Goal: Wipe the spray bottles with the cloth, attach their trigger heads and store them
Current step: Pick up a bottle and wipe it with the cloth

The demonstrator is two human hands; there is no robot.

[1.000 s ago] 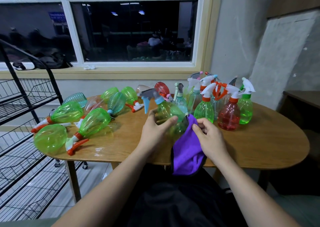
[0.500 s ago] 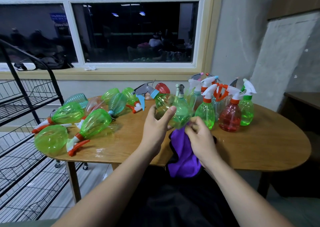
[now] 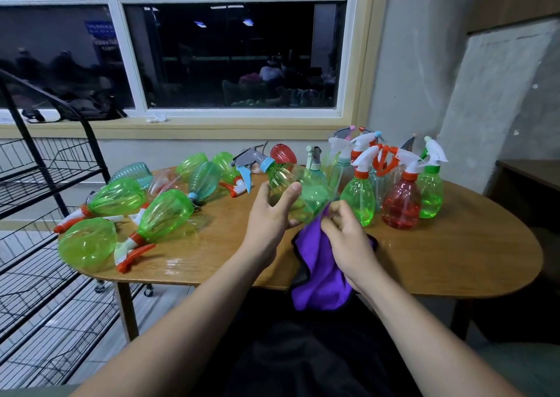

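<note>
The left hand (image 3: 269, 214) holds a green spray bottle (image 3: 303, 192) tilted above the middle of the worktop (image 3: 454, 260). Its fingers are curled round the body from below and the thumb lies across the top. The bottle's neck points far and left, and a grey and blue trigger head (image 3: 253, 161) already sits on it. The right hand (image 3: 348, 239) has its fingers bunched on a purple cloth (image 3: 318, 278) and pinches a fold of it against the near, lower end of the bottle. The rest of the cloth hangs over the near edge of the worktop.

The step in hand looks like the wiping of this one bottle, with its head already on.

At the far right a cluster of bottles stands upright with heads fitted, among them a red bottle (image 3: 401, 205) and a green one (image 3: 360, 201) just beside the held bottle. These may be the finished ones, though the pictures cannot confirm they were wiped.

On the left a batch of green and teal bottles (image 3: 165, 214) lies on its side. Several have orange and white heads, and for others I cannot tell.

Every bottle in view is on the worktop rather than on the black wire rack (image 3: 45, 184) at far left, so storing seems not yet begun. Much of the job looks left.
</note>
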